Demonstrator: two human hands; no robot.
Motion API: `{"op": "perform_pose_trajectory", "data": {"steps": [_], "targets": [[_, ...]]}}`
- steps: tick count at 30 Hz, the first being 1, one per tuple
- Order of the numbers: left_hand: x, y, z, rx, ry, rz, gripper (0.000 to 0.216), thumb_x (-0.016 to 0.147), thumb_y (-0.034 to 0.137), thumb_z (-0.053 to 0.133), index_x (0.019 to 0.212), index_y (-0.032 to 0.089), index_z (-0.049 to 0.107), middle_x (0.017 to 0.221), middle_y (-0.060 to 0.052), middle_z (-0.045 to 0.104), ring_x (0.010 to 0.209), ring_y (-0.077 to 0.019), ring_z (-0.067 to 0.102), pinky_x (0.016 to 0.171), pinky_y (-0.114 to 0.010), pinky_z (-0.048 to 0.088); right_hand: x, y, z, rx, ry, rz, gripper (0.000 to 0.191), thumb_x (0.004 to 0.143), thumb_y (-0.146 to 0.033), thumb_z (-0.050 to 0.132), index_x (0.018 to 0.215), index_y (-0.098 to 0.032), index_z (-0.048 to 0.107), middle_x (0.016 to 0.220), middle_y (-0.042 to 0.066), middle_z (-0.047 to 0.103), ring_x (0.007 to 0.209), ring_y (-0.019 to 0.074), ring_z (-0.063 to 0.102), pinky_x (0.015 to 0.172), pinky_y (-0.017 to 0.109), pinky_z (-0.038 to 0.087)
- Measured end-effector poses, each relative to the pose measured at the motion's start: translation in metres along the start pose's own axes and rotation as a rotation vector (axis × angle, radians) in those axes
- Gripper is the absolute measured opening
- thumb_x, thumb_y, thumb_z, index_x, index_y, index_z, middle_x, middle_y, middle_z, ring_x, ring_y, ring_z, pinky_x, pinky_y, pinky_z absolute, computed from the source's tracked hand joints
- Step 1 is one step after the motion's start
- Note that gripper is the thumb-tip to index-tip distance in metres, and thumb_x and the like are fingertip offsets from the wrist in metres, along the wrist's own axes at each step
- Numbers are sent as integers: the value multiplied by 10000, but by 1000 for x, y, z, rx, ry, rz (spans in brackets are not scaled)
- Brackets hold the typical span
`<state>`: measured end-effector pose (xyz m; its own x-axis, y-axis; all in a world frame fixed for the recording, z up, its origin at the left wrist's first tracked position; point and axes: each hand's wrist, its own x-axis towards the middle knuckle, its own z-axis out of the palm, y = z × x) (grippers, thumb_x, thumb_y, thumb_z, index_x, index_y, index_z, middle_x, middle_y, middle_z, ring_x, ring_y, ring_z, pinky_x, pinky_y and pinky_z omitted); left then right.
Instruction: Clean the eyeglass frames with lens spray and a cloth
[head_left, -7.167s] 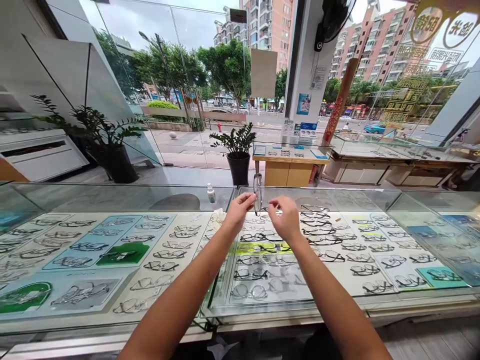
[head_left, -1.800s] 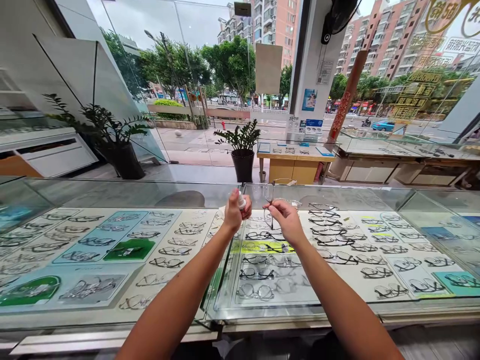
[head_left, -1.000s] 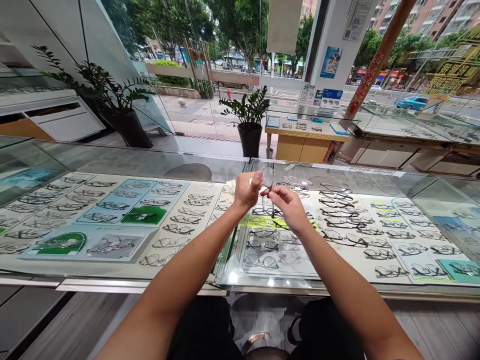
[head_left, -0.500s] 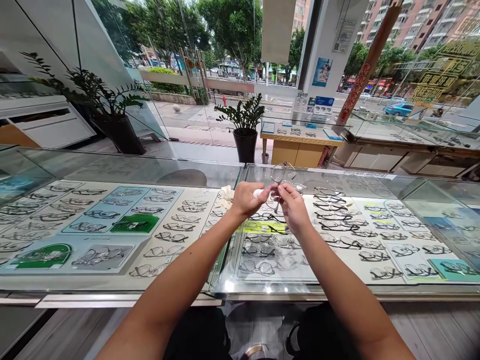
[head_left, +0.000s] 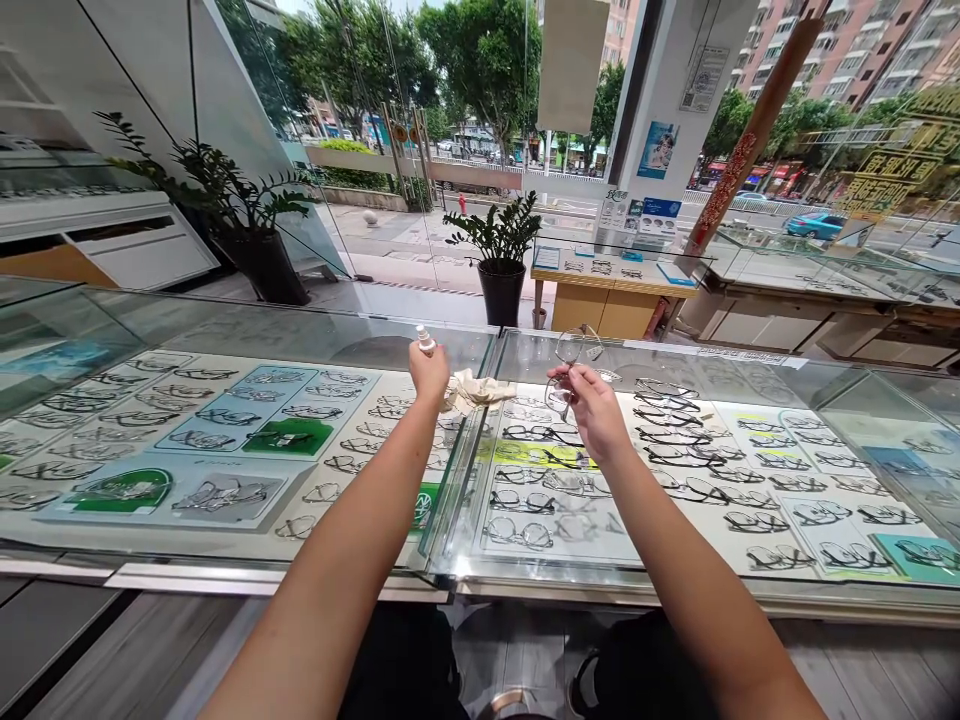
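My left hand (head_left: pixel 429 372) is closed around a small white spray bottle (head_left: pixel 425 338), its top poking out above the fist, over the left glass counter. In my right hand (head_left: pixel 592 400) a pair of eyeglasses (head_left: pixel 576 347) with a thin frame is pinched between thumb and fingers, one lens standing up above the fingertips. A small tag hangs near that upper lens. A crumpled cream cloth (head_left: pixel 476 391) lies on the glass between the two hands, just right of the left one.
Beneath the glass of the display counter (head_left: pixel 480 520) lie rows of eyeglasses, some on green and blue cards. Past the counter stand a potted plant (head_left: pixel 501 290) and a wooden display table (head_left: pixel 592 305). Another potted plant (head_left: pixel 262 265) leans at the left.
My left hand has moved away from the eyeglasses to the left, carrying the white bottle, and the cloth is now more exposed. My right hand still holds the eyeglasses at about the same place.
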<state>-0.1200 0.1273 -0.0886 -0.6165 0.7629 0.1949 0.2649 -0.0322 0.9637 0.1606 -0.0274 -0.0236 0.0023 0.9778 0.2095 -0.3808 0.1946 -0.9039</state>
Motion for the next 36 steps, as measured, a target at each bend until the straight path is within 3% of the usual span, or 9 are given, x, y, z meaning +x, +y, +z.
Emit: {"op": "perform_pose_trajectory", "data": {"steps": [8, 15, 18, 20, 22, 25, 27, 31, 36], "targets": [[3, -11, -3, 65, 15, -32, 268, 829, 159, 663, 1074, 235, 586, 1103, -76, 687, 943, -240, 630, 908, -377, 488, 2, 4, -3, -31, 2, -2, 286, 853, -538, 772, 924, -265, 723, 1093, 44, 809, 929, 205, 656, 795, 329, 457], [-10, 1, -4, 109, 67, -11, 393, 802, 117, 658, 1162, 212, 532, 1238, -153, 660, 1142, -309, 640, 1038, -460, 471, 2, 2, -3, -36, 16, 3, 307, 827, -547, 790, 925, -264, 725, 1097, 51, 807, 943, 218, 655, 803, 342, 462], [-21, 20, -9, 135, 266, 152, 554, 822, 134, 632, 1344, 183, 451, 1559, -231, 445, 1461, -346, 447, 1207, -494, 331, 3, 1, -4, -33, 13, -4, 290, 842, -534, 785, 924, -263, 724, 1094, 48, 806, 947, 215, 653, 804, 339, 457], [-32, 39, -13, 173, 363, 426, 580, 788, 134, 651, 1340, 171, 475, 1591, -226, 411, 1508, -365, 391, 1236, -503, 287, 3, 2, -4, -28, 15, -8, 280, 847, -525, 783, 927, -263, 728, 1080, 42, 807, 941, 208, 649, 797, 330, 450], [-45, 57, -16, 214, 228, 622, 455, 779, 152, 655, 1223, 170, 556, 1406, -202, 575, 1373, -380, 523, 1168, -513, 360, 3, 2, -4, -31, 21, -10, 279, 847, -524, 782, 930, -262, 732, 1074, 40, 809, 940, 205, 650, 789, 324, 445], [-67, 75, -13, 385, -400, 741, 172, 822, 257, 656, 989, 216, 644, 1015, -107, 705, 1033, -331, 665, 987, -458, 465, 3, 2, -4, -46, 30, -13, 299, 840, -543, 783, 928, -262, 730, 1087, 47, 815, 973, 219, 668, 793, 330, 455], [-80, 75, -8, 574, -709, 753, 188, 749, 322, 745, 894, 239, 657, 952, -84, 714, 979, -328, 673, 929, -436, 472, 4, 1, -5, -53, 33, -16, 319, 833, -561, 782, 929, -262, 727, 1096, 54, 817, 994, 231, 677, 796, 338, 464], [-90, 59, 3, 708, -812, 711, 226, 629, 231, 810, 768, 245, 632, 941, -92, 730, 1011, -353, 685, 903, -420, 463, 4, 2, -6, -78, 26, -14, 334, 831, -579, 773, 939, -267, 721, 1113, 52, 815, 991, 230, 674, 784, 338, 462], [-82, 50, 10, 648, -770, 631, 91, 754, 229, 735, 769, 238, 645, 826, -91, 738, 858, -315, 690, 805, -388, 454, 5, 2, -6, -82, 27, -15, 323, 828, -572, 779, 925, -270, 721, 1102, 46, 815, 968, 225, 664, 780, 336, 453]]}}
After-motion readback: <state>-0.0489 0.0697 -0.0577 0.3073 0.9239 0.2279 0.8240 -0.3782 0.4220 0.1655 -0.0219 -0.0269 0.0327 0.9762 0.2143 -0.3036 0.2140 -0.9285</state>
